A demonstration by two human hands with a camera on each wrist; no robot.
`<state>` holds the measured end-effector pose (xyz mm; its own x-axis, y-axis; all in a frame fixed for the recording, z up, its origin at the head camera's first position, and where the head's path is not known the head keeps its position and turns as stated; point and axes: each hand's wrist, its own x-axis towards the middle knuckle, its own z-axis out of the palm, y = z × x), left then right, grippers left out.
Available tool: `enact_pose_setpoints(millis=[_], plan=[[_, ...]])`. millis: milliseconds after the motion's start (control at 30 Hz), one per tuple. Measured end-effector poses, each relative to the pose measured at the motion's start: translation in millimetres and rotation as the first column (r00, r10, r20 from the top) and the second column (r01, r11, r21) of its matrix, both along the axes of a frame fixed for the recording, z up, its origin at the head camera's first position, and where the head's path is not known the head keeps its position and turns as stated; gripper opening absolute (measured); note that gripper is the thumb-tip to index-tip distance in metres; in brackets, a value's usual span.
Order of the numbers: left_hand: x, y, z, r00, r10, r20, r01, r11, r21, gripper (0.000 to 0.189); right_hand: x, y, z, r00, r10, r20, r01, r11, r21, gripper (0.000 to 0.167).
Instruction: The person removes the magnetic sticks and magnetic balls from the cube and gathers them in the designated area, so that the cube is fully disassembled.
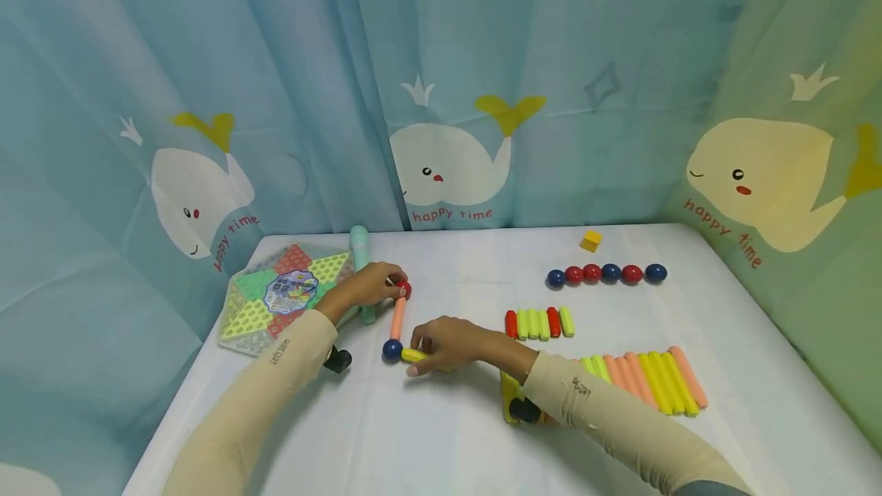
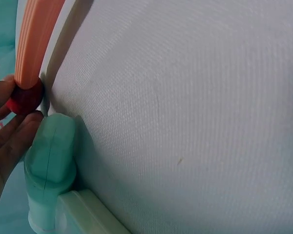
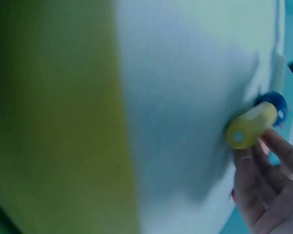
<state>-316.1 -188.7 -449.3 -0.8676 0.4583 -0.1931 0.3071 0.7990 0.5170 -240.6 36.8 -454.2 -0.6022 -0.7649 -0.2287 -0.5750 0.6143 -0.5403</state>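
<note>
In the head view my left hand [image 1: 375, 284] pinches a red ball [image 1: 404, 289] at the far end of a salmon-coloured stick [image 1: 397, 318]. The left wrist view has thumb and fingers around the red ball [image 2: 25, 100], with the stick [image 2: 36, 41] against it. A dark blue ball [image 1: 392, 350] joins the stick's near end. From this ball a short yellow stick [image 1: 413, 356] extends to the right. My right hand [image 1: 448, 344] pinches that yellow stick [image 3: 249, 127], partly covering it; the blue ball [image 3: 276, 105] shows behind it in the right wrist view.
A clear box with colourful pieces [image 1: 289, 293] and a mint-green handled object [image 1: 360, 247] lie at left. On the right are a row of red and blue balls [image 1: 610, 273], short red and yellow-green sticks [image 1: 537, 324], longer sticks [image 1: 648, 381] and a yellow block [image 1: 590, 241].
</note>
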Motion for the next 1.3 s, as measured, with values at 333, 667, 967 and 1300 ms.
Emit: enact_pose_setpoints(millis=[333,667,967,1300], plan=[[1.0,2.1,0.6,1.000,0.008,-0.001,-0.008,1.000,-0.011,0.029,-3.0,-19.5,-1.8,0.999,0.033,-0.025,-0.030,0.996,0.082,0.028],[2.8,4.4,0.7,1.000,0.013,0.009,-0.013,1.000,-0.023,0.030,-4.6,-9.1,-1.8,0.998,0.063,-0.002,-0.063,0.998,0.031,0.027],[6.8,1.4,1.0,1.000,0.007,-0.011,-0.007,1.000,-0.020,0.031,-9.0,32.6,8.1,0.991,0.020,0.136,-0.011,0.998,-0.069,0.027],[4.1,1.8,0.3,1.000,0.007,-0.002,-0.007,1.000,-0.010,0.028,-10.5,103.7,5.1,0.978,0.008,0.209,0.022,0.990,-0.142,0.020]])
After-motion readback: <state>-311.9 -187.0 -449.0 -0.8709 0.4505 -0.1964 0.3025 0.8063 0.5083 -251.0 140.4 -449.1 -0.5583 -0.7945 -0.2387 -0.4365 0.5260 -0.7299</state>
